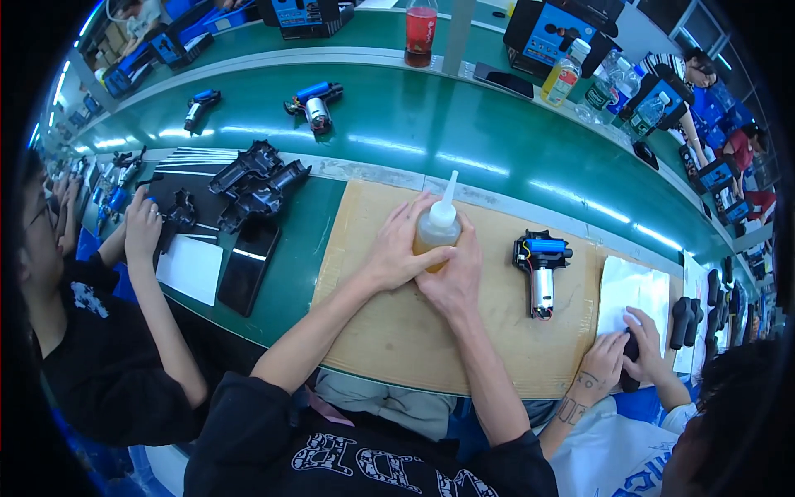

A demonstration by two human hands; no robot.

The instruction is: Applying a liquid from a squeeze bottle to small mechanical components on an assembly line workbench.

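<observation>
Hands, left (396, 253) and right (454, 277), both clasp the bottle (436, 234) upright on the mat (389, 331); motor (541, 263), right of the bottle, lies untouched, seemingly not yet oiled.

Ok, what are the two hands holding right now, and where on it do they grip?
Both the left hand and right hand wrap the amber body of a clear plastic squeeze bottle with a white nozzle, standing upright on the brown cardboard mat.

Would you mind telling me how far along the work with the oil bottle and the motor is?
Done: nothing visibly. In hand: both hands, left hand and right hand, clasp the oil bottle upright over the cardboard mat. Left: the motor unit lies apart, untouched, to the right.
</observation>
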